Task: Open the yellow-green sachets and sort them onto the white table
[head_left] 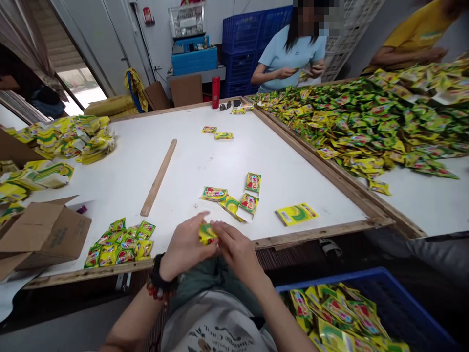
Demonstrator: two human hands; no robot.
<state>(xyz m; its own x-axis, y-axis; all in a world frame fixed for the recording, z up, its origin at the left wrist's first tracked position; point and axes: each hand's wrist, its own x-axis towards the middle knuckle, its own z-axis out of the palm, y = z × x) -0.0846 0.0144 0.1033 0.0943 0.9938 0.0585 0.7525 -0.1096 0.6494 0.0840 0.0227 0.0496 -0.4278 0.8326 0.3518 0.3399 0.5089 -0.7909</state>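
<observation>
My left hand [186, 246] and right hand [238, 250] are close together, both pinching a small yellow sachet [207, 234] just above the wooden edge [278, 239] of the white table [183, 171]. A firm, even hold with the fingertips seems best here, so the sachet neither slips nor creases and its printed face stays easy to see. A few loose sachets [234, 198] lie just ahead of my hands, a heap of sachets [119, 244] sits to the left, and a blue crate [403, 293] of more sachets stands low on my right
</observation>
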